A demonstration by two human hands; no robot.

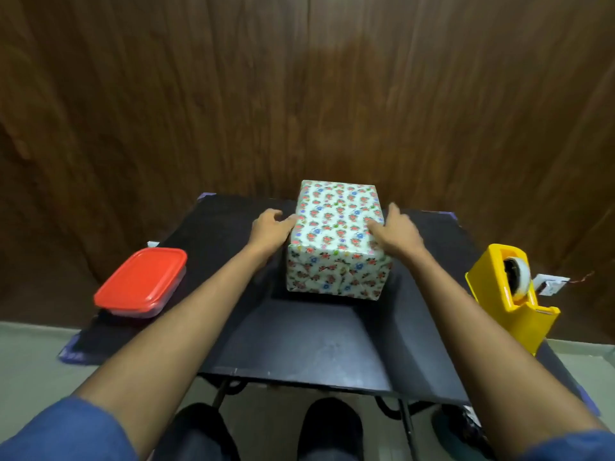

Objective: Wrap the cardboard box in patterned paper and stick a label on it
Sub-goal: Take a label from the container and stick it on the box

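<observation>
The box (336, 234), covered all over in white paper with small red and blue flowers, stands on the black table (299, 344) near its far middle. My left hand (271, 227) rests against the box's left side, fingers loosely curled and touching the top edge. My right hand (396, 234) lies on the box's right top edge, fingers spread over the paper. Neither hand lifts the box. No label shows on the faces I can see.
A red-lidded plastic container (141, 282) sits at the table's left edge. A yellow tape dispenser (512, 294) with a roll stands at the right edge. A dark wooden wall (299, 94) rises behind the table. My knees show below the table's front edge.
</observation>
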